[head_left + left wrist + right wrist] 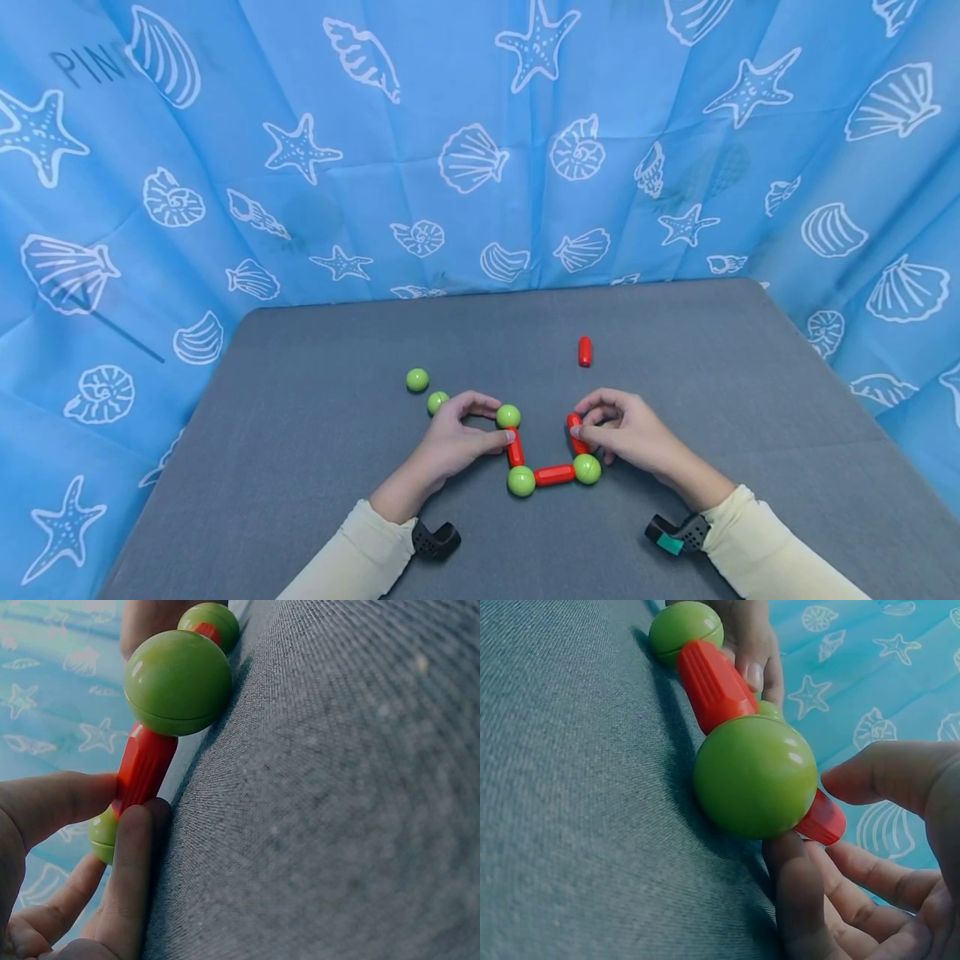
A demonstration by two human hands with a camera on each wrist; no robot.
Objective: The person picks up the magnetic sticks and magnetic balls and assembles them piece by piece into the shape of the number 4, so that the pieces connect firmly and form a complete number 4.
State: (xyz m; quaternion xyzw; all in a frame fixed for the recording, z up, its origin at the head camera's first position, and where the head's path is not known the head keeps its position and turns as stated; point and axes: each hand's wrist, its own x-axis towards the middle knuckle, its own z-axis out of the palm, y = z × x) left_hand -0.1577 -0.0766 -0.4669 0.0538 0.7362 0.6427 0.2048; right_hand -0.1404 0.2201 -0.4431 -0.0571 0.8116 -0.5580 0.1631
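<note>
Red rods and green balls form a U on the grey table. My left hand [457, 437] pinches the left red rod [515, 450] [146, 765] between thumb and fingers, its fingertips also close to the green ball [508, 417] at that rod's far end. A lower-left ball [521, 481] and a lower-right ball [587, 468] [755, 776] are joined by the bottom rod [555, 475]. With thumb and fingers, my right hand [633, 429] holds the right red rod [575, 435] [826, 819], which rises from the lower-right ball. Its other end has no ball.
Two loose green balls lie beyond my left hand, one farther off [417, 380] and one partly behind the fingers [437, 403]. A single red rod [585, 352] lies farther back on the table [315, 467]. A blue shell-print curtain [420, 183] hangs behind.
</note>
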